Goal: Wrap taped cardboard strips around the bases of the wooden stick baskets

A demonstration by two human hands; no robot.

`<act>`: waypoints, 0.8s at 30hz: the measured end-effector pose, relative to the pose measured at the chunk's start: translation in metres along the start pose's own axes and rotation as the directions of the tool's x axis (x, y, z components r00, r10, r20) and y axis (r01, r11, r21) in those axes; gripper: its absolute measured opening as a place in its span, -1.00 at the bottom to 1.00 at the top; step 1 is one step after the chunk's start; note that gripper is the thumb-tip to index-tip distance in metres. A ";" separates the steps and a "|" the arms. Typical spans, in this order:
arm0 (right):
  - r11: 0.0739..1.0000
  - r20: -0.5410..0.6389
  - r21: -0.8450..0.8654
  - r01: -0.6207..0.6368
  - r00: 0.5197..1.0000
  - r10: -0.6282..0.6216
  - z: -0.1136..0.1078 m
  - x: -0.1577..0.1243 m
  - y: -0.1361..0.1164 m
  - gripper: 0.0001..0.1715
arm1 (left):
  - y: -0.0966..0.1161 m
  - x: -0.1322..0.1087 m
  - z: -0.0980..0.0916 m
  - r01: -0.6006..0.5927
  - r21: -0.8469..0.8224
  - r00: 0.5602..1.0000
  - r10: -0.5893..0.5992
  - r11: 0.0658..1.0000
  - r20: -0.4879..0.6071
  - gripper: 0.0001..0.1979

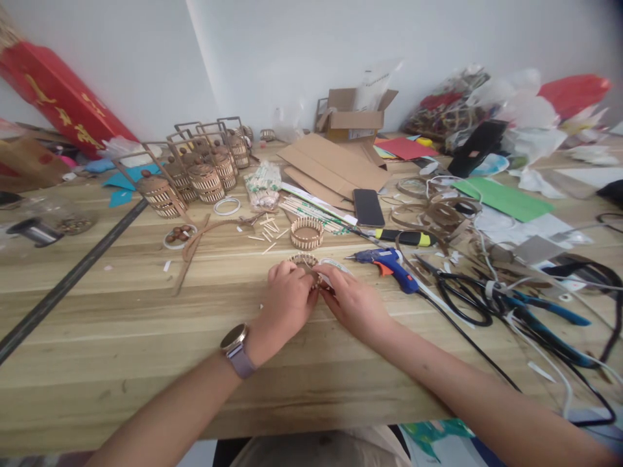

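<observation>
Close in front of me, a small round ring of wooden sticks (302, 259) sits partly hidden between my hands. My left hand (291, 293) curls its fingers around the ring's left and near side. From the right, my right hand (351, 299) pinches the near right edge. Just beyond stands a similar ring-shaped stick basket (307, 233). To the right of my hands lies a blue glue gun (387, 263) with an orange trigger. Short cut sticks (268, 228) are scattered to the left of the basket.
Several finished lantern-like stick baskets (207, 181) stand at the back left. A bowl of brown beads (180, 235) is near them. A phone (368, 207), a yellow-black utility knife (406, 237), black scissors (462, 292) and blue-handled pliers (545, 318) lie to the right among cords.
</observation>
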State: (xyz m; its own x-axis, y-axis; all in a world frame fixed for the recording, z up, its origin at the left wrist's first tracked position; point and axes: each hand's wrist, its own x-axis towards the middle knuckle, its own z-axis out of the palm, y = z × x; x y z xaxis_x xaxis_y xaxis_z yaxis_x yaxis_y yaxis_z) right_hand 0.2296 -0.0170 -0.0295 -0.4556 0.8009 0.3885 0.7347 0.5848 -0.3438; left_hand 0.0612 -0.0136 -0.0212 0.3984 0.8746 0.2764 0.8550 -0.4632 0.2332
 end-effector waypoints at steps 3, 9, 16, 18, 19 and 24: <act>1.000 0.001 0.015 -0.012 1.000 0.012 0.000 0.000 -0.001 -0.52 | 0.000 0.000 0.000 -0.005 -0.002 1.000 0.005 1.000 -0.004 -0.90; 0.996 0.008 0.043 -0.082 0.997 0.082 0.002 0.000 -0.006 -0.51 | 0.000 0.000 0.000 -0.026 -0.002 1.000 0.026 1.000 -0.013 -0.88; 0.991 0.007 0.030 -0.133 0.991 0.133 0.002 0.000 -0.009 -0.52 | 0.001 -0.001 -0.001 -0.031 -0.009 0.999 0.031 0.999 -0.007 -0.91; 0.991 -0.008 0.042 -0.126 0.992 0.127 0.002 0.000 -0.009 -0.53 | 0.001 -0.001 -0.001 -0.031 -0.009 1.000 0.031 0.999 -0.005 -0.91; 0.991 -0.014 0.051 -0.123 0.992 0.124 0.003 0.000 -0.008 -0.53 | 0.001 -0.001 -0.001 -0.032 -0.008 0.999 0.032 0.999 -0.004 -0.90; 0.979 -0.001 0.101 -0.176 0.984 0.177 0.004 -0.002 -0.007 -0.50 | 0.002 -0.002 -0.003 -0.023 0.005 1.000 0.023 1.000 -0.007 -0.87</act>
State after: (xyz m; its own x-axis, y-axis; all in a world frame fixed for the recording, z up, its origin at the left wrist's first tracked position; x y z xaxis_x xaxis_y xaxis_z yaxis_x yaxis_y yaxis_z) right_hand 0.2232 -0.0224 -0.0311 -0.3175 0.8917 0.3227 0.7487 0.4445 -0.4918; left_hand 0.0614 -0.0166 -0.0182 0.4153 0.8629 0.2880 0.8474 -0.4821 0.2225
